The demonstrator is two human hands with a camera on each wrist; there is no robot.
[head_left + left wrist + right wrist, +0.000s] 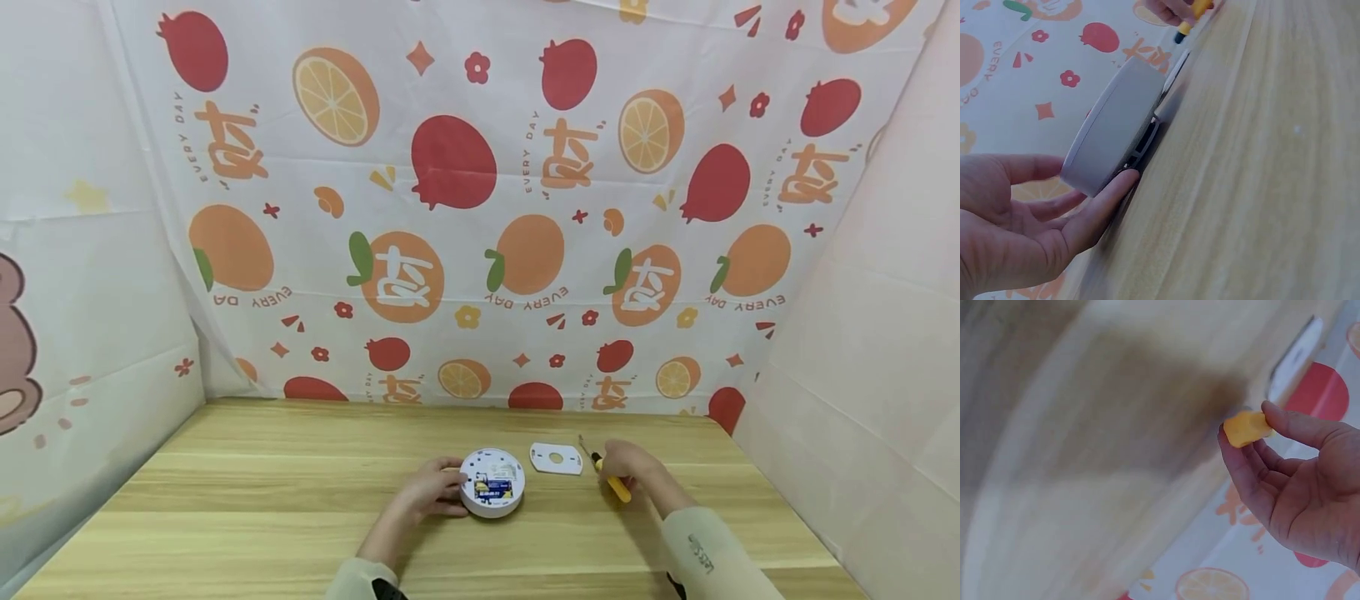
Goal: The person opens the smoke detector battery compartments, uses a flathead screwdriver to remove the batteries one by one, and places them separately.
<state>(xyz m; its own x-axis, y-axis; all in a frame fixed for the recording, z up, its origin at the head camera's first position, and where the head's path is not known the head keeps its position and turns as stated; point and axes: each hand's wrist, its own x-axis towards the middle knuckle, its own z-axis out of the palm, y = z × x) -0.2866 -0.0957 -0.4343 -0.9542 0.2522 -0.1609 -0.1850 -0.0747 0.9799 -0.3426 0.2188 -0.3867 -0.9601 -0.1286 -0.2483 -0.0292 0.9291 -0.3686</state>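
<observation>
A round white smoke detector (pixel 492 510) lies near the table's front middle, a blue and yellow battery (pixel 495 489) showing in its upper face. My left hand (pixel 437 487) grips its left edge. In the left wrist view the fingers and thumb (pixel 1099 215) hold the rim of the smoke detector (pixel 1113 122), which stands slightly off the wood on that side. To the right, my right hand (pixel 628 463) pinches the yellow handle of a screwdriver (pixel 617 487). Its thin shaft points up and left. The right wrist view shows the handle's end (pixel 1246 428) between thumb and fingertips.
A flat white mounting plate (pixel 556 458) with a round centre hole lies between the smoke detector and the screwdriver. The wooden table (pixel 285 492) ends at a fruit-printed cloth (pixel 465 333) behind. White cloth walls (pixel 862 375) stand at both sides.
</observation>
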